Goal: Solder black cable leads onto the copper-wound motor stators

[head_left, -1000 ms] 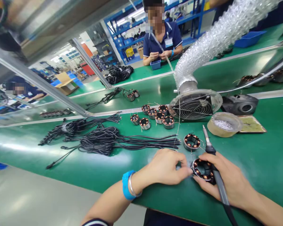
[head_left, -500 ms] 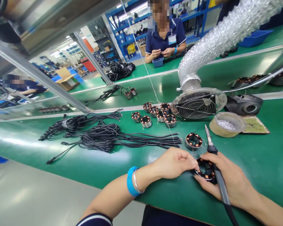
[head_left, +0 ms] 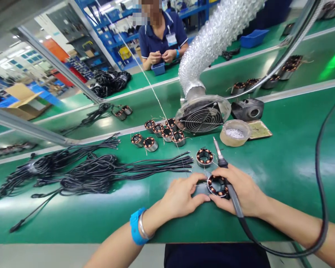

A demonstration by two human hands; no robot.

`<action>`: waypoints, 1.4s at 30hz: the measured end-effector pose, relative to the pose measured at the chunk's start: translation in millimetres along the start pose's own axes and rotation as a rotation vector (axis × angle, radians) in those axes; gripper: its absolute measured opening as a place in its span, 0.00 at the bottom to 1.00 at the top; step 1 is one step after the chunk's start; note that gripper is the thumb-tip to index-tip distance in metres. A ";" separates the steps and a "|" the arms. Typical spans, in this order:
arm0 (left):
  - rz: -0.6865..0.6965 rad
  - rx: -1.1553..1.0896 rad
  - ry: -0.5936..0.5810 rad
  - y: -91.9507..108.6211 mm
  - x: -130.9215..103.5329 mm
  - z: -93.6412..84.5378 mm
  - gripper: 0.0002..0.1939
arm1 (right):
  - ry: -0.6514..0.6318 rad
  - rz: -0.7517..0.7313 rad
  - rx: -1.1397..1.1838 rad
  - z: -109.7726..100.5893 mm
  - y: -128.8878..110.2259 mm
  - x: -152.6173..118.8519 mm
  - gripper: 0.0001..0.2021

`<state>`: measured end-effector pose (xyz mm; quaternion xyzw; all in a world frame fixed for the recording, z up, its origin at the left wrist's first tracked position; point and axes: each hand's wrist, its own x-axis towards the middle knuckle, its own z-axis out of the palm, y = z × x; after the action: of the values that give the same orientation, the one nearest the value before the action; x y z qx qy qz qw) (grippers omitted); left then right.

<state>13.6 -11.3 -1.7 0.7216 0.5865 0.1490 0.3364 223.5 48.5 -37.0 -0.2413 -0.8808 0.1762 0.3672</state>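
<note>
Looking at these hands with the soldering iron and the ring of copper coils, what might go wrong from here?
The right-hand grip holds both the soldering iron and the coil ring, so turning the ring might swing the iron's tip.
The cord loops across the right forearm; it might snag and tug the iron.
A thin wire sticks out beside the left-hand grip and might get bent.
</note>
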 end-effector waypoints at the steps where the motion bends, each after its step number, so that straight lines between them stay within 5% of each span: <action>1: 0.034 0.029 0.014 -2.2 -0.1 2.1 0.20 | -0.001 -0.004 0.004 -0.2 0.2 -0.1 0.19; 4: 0.173 0.148 0.083 -10.0 -0.3 9.9 0.13 | 0.000 -0.012 0.008 -0.5 1.3 -0.6 0.19; 9: 0.355 0.417 0.210 -19.2 0.6 16.0 0.17 | 0.001 -0.021 -0.008 0.1 2.2 -1.1 0.19; 13: 0.386 0.407 0.134 -13.3 0.9 10.1 0.17 | 0.005 -0.015 -0.002 -0.2 1.6 -1.6 0.19; 17: 0.140 -0.041 -0.109 4.0 -4.6 -1.0 0.08 | -0.015 0.009 0.017 -0.5 1.4 -1.0 0.18; 20: -0.110 -0.419 -0.259 14.3 -9.2 -6.9 0.11 | -0.029 0.026 0.016 -0.1 1.9 -0.2 0.18; 30: -0.441 -0.913 -0.106 42.3 -1.9 6.2 0.13 | -0.023 -0.020 0.037 0.3 8.1 -4.8 0.17; 33: -0.268 -0.707 -0.183 34.8 -8.8 -1.8 0.17 | -0.038 -0.028 0.047 0.8 13.2 -7.6 0.17; 36: -0.088 -0.113 -0.130 11.9 -13.5 -26.7 0.16 | -0.041 -0.023 0.037 2.6 17.4 -11.1 0.19; 39: -0.263 0.406 0.104 -22.2 -5.6 -58.2 0.16 | -0.028 -0.033 0.016 4.5 20.3 -14.1 0.19; 42: -0.386 0.524 0.166 -54.4 7.3 -81.1 0.14 | -0.028 -0.032 0.014 6.1 23.5 -17.1 0.20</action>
<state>-74.5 25.5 20.3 0.6444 0.7562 -0.0151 0.1127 236.5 57.6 -62.1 -0.2223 -0.8884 0.1798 0.3591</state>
